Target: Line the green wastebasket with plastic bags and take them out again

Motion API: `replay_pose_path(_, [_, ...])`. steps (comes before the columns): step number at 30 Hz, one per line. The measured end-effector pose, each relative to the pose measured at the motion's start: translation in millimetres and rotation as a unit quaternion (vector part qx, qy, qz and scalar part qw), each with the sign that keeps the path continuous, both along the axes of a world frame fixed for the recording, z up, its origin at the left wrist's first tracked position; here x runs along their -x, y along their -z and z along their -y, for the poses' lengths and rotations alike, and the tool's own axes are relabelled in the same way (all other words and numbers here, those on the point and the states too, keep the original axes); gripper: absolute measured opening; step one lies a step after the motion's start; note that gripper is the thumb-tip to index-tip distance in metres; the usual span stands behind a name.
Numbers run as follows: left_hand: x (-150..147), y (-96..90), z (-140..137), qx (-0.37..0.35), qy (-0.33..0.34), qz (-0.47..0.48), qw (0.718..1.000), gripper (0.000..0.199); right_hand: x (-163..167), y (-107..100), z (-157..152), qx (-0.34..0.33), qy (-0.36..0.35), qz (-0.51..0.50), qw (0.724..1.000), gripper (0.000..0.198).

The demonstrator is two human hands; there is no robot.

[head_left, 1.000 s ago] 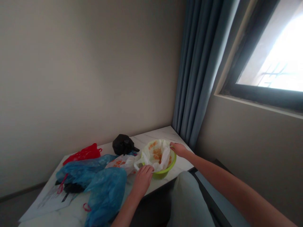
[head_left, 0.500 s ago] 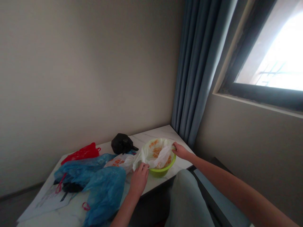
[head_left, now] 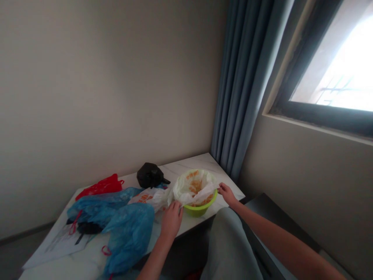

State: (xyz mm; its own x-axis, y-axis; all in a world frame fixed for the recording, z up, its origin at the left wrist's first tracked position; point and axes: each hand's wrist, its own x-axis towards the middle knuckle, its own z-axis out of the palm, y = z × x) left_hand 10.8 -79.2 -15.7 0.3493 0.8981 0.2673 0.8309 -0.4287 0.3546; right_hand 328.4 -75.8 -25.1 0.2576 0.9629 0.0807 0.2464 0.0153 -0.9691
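A white plastic bag (head_left: 194, 186) with orange print lines a lime-green basin (head_left: 198, 212) near the table's right end, its mouth spread wide. At the basin's front left, my left hand (head_left: 172, 218) is closed on the bag's edge. My right hand (head_left: 227, 193) pinches the same bag's edge at the right side, just outside the rim. Another white bag with orange print (head_left: 150, 197) lies crumpled left of the basin. The fingertips of both hands are small and partly hidden.
Left on the marble-look table (head_left: 201, 159) lie a blue plastic bag (head_left: 131, 229), a red bag (head_left: 101, 185), a knotted black bag (head_left: 150, 175) and printed paper (head_left: 55, 245). A blue curtain (head_left: 241, 85) hangs behind its right corner. My knee (head_left: 230, 241) is close to the front edge.
My right hand has moved slightly right and down, drawing the bag's edge outward over the basin's rim. The bag's mouth is wider. My left hand has hardly moved.
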Motion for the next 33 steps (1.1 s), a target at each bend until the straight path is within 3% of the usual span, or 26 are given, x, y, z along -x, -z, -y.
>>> replay_pose_path(3, [-2.4,12.2,0.8,-0.016,0.018,0.052,0.998,0.023,-1.0,13.9,9.1,-0.023,0.009,-0.018,1.0,0.03])
replay_pose_path(10, [-7.7,42.9,-1.9,-0.001,0.044,0.142,0.989,0.036,2.0,35.9,40.7,-0.066,-0.043,0.195,0.978,0.025])
replay_pose_path(16, [-11.2,56.5,-6.9,0.022,0.043,0.213,0.976,0.04,9.4,55.7,52.8,-0.048,-0.103,0.201,0.973,0.03])
replay_pose_path(25, [-7.4,62.7,-19.7,0.08,-0.008,0.356,0.931,0.036,1.6,71.7,49.3,-0.006,-0.056,0.235,0.97,0.032])
replay_pose_path(30, [-20.5,63.6,-13.4,0.032,-0.043,0.363,0.93,0.039,8.2,65.3,54.5,-0.011,-0.03,0.257,0.966,0.039])
replay_pose_path(33, [-30.1,71.6,1.5,-0.003,-0.076,0.378,0.923,0.044,13.7,61.0,59.7,-0.038,0.024,0.237,0.97,0.049])
